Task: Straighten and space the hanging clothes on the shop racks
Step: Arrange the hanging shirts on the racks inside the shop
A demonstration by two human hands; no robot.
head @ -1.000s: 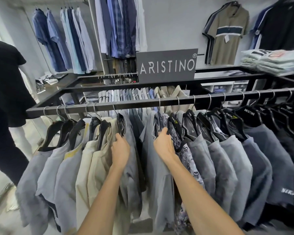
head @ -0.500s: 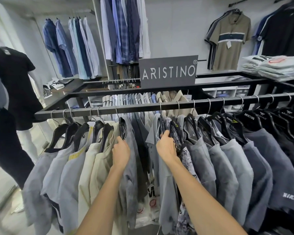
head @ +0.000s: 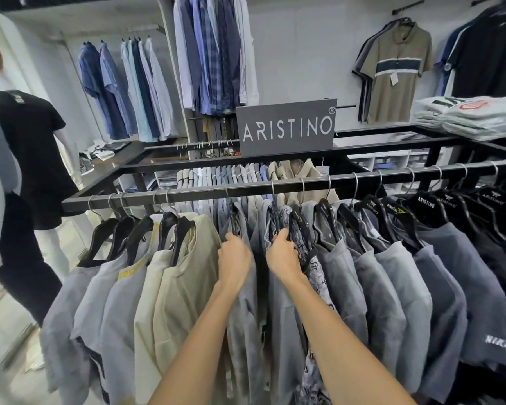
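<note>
Two shirts under the middle of the rail (head: 246, 190) are in your grasp: your left hand (head: 235, 258) clutches the grey shirt (head: 246, 323), your right hand (head: 282, 255) clutches the neighbouring shirt (head: 281, 331), both just below the rail.

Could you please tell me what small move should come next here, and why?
Probably ease the right grey shirt, gripped by the right hand, slightly left along the rail: it crowds the patterned shirt, while a gap shows toward the left grey shirt in the left hand.
</note>
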